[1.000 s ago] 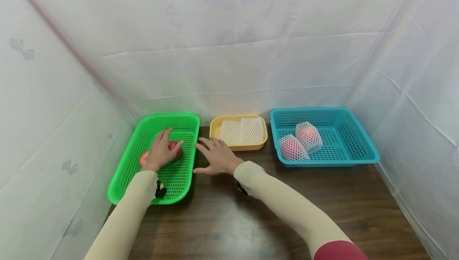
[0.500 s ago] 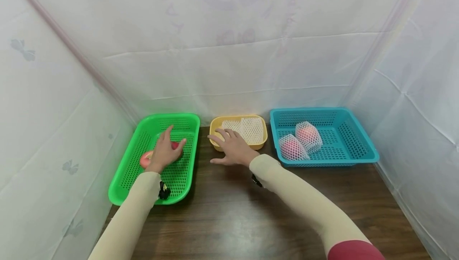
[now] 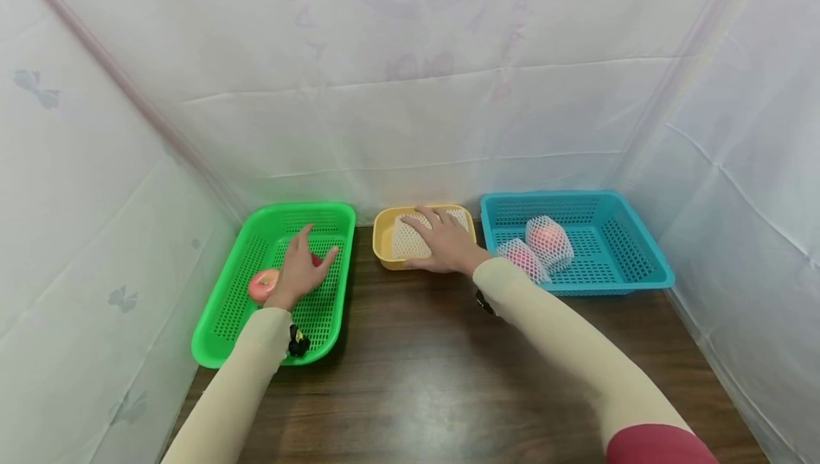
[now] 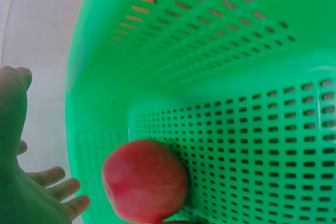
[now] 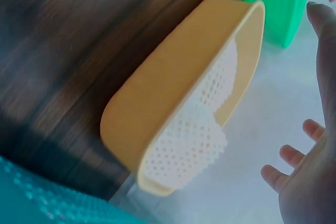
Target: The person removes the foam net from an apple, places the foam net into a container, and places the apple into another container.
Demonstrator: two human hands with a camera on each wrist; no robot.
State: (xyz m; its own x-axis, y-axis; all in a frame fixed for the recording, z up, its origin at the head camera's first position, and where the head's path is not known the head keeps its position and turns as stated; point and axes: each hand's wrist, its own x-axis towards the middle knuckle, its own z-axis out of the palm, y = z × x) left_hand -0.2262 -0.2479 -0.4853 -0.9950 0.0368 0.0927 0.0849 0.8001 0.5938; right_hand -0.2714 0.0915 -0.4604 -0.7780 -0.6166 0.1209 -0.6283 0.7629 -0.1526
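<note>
Near the far left corner of the desk (image 3: 410, 386), 2 red fruits (image 3: 263, 286) are contained in the green basket (image 3: 203, 341); above them the left hand (image 3: 299, 273) is held, fingers spread and nothing grasped. Over the yellow tray (image 3: 383, 242), placed midway along the far edge, the right hand (image 3: 445, 243) is extended, fingers released; white foam nets (image 3: 408, 238) are partly hidden beneath. Near the far right corner, 2 net-wrapped fruits (image 3: 549, 243) are contained in the blue basket (image 3: 605, 240).
</note>
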